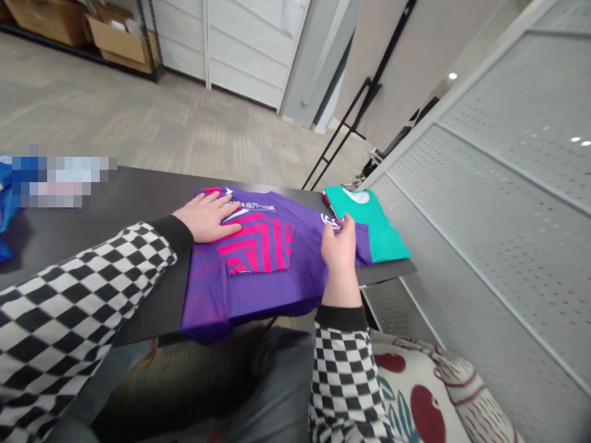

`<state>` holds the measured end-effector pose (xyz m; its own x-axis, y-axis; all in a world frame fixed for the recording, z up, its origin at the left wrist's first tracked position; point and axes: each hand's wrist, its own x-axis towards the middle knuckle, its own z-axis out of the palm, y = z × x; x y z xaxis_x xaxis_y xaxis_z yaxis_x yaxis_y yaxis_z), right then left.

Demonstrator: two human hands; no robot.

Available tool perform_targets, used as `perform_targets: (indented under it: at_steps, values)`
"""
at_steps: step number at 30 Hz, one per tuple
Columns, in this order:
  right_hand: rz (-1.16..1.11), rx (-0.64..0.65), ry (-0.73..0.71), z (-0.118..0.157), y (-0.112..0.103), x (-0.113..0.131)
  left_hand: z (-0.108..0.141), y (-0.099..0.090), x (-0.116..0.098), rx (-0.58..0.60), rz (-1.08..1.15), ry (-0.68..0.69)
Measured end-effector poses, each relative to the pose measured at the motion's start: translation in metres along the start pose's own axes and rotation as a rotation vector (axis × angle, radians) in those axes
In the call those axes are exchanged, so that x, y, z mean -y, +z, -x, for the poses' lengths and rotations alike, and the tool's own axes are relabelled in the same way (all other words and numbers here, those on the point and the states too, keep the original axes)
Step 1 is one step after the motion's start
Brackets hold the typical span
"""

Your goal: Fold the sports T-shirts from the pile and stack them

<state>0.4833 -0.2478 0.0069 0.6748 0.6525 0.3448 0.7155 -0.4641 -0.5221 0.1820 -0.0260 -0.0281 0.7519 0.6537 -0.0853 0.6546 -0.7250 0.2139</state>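
A purple T-shirt [258,277] with a pink chevron print and white lettering lies partly folded on a black table [115,197]. My left hand [207,216] rests flat on its upper part, with the fingers spread and nothing gripped. My right hand [339,246] is pinched on the purple fabric near a small white logo, at the shirt's right side. Just beyond that hand, a folded teal shirt [373,224] lies on the table, its edge touching the purple shirt.
A blurred blue item [5,200] sits at the table's left end. A perforated metal panel [489,203] runs along the right, and a patterned cushion [420,394] lies at lower right. Cardboard boxes [120,40] stand on a shelf beyond the carpeted floor.
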Motion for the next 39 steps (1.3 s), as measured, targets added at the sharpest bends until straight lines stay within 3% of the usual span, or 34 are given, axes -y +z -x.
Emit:
perform_targets:
  at_steps: [3, 6, 9, 13, 17, 21, 24, 26, 29, 32, 34, 36, 39]
  values:
    - [0.081, -0.184, 0.346, -0.013, -0.032, -0.036, 0.002, 0.001, 0.003, -0.004, -0.018, 0.004]
    - [0.221, -0.208, 0.504, -0.007, -0.059, -0.065, 0.003, 0.002, 0.003, -0.013, -0.037, 0.005]
    - [0.294, -0.113, 0.575, 0.005, -0.076, -0.09, 0.004, 0.002, 0.003, -0.03, -0.046, -0.001]
    - [0.281, 0.052, 0.649, 0.011, -0.08, -0.114, 0.008, -0.001, 0.0, -0.051, -0.034, 0.007]
    - [0.237, -0.006, 0.552, 0.003, -0.077, -0.115, 0.013, -0.005, -0.001, -0.11, 0.015, 0.033]
    - [0.083, -0.162, 0.382, -0.005, -0.066, -0.083, 0.013, -0.005, 0.001, -0.248, 0.046, 0.194]
    - [-0.138, -0.192, 0.224, -0.003, -0.046, -0.033, 0.01, -0.002, 0.001, -0.237, 0.092, 0.366]
    - [-0.274, -0.129, 0.063, 0.006, -0.028, 0.008, 0.008, 0.001, 0.002, -0.218, 0.11, 0.414]
    - [-0.382, 0.128, -0.234, 0.031, -0.002, 0.067, 0.004, 0.004, 0.005, -0.237, 0.126, 0.427]
    - [-0.428, 0.625, -0.561, 0.058, 0.015, 0.106, -0.001, 0.006, 0.008, -0.236, 0.166, 0.47]
    - [-0.419, 0.938, -0.676, 0.071, 0.021, 0.116, -0.006, 0.005, 0.011, -0.213, 0.198, 0.493]
    - [-0.423, 1.043, -0.665, 0.077, 0.024, 0.117, -0.009, 0.004, 0.011, -0.209, 0.222, 0.479]
    - [-0.467, 1.001, -0.622, 0.08, 0.024, 0.114, -0.009, -0.002, 0.01, -0.282, 0.246, 0.397]
